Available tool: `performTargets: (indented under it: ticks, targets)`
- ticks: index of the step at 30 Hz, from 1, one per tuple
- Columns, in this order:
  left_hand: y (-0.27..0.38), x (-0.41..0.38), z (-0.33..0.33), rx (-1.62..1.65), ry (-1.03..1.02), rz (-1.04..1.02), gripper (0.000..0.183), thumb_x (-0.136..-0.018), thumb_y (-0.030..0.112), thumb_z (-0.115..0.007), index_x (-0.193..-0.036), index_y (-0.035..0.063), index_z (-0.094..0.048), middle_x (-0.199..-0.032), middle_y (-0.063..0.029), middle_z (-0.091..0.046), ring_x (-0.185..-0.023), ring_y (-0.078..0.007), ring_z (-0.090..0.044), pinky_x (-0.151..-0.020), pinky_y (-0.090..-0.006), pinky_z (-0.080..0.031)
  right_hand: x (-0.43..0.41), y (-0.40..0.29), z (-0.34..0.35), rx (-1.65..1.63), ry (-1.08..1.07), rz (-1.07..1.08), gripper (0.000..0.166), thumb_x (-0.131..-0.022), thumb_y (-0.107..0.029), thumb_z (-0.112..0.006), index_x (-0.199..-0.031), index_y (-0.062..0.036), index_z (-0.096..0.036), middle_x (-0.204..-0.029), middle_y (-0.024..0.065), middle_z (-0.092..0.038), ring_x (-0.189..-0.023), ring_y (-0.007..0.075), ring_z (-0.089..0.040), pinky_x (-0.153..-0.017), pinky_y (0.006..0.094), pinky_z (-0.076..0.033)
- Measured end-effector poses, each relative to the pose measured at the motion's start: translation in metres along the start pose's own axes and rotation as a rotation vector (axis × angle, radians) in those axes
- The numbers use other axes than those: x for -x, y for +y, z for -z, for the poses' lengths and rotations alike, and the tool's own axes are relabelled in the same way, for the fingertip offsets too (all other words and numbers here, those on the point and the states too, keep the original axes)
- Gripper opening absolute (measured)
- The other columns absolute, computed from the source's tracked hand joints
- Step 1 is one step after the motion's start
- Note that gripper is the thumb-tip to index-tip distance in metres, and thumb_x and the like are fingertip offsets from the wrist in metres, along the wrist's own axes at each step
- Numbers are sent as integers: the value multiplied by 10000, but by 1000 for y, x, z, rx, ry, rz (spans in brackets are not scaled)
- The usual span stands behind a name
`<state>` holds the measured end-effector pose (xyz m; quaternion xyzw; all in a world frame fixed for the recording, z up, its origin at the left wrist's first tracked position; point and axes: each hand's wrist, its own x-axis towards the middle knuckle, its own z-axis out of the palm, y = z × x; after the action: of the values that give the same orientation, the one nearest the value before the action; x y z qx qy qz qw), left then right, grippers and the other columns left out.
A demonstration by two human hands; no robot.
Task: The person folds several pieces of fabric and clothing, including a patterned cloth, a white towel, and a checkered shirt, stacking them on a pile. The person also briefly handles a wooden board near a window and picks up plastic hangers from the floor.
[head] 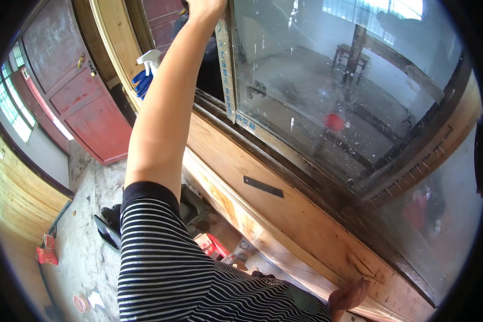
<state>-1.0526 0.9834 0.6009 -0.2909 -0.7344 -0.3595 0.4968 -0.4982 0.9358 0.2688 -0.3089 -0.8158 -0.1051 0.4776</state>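
Note:
My left arm reaches up across the view, and my left hand (206, 5) is cut off by the top edge beside the sliding window's frame (224, 68); its fingers are hidden. Low on the right, my right hand (348, 296) touches the front edge of the wooden windowsill (306, 225), its fingers bent. Whether it grips the edge is unclear. White specks and streaks mark the window glass (290, 100). A flat dark metal strip (263, 186) lies on the sill. Behind my forearm are a white spray-bottle head (149, 58) and a blue glove (143, 83).
A red panelled door (92, 120) stands at the left. On the concrete floor (84, 225) are a red packet (46, 256) and a pink cup (79, 303). A red and white box (208, 246) is below the sill. Through the glass show a red basin (333, 122) and a stool (351, 56).

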Motion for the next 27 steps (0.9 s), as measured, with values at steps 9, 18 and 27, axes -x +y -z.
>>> performTargets:
  ticks: [9, 18, 27]
  targets:
    - [9, 225, 135, 1188, 217, 103, 453, -942, 352, -435, -606, 49, -427, -528, -45, -419, -501, -115, -399, -459, -254, -321, 6, 4, 10, 31, -66, -5, 52, -716, -13, -469, -671, -39, -471, -638, 125, -475, -607, 316, -494, -759, 480, -469]
    - [20, 374, 178, 898, 56, 378, 324, -951, 183, -420, -651, 70, -375, -619, -26, -383, -542, -94, -335, -465, -231, -259, -19, 0, 9, -83, 32, 34, 88, -703, -8, -538, -652, -33, -470, -584, 89, -454, -514, 266, -447, -456, 351, -354]
    - [61, 407, 174, 1297, -445, -216, 115, -627, 39, -579, -737, 32, -548, -684, -75, -528, -555, -229, -526, -500, -326, -457, -24, -8, -1, 111, -7, -45, 95, -715, 8, -510, -648, -20, -448, -604, 134, -446, -534, 305, -442, -473, 382, -354]
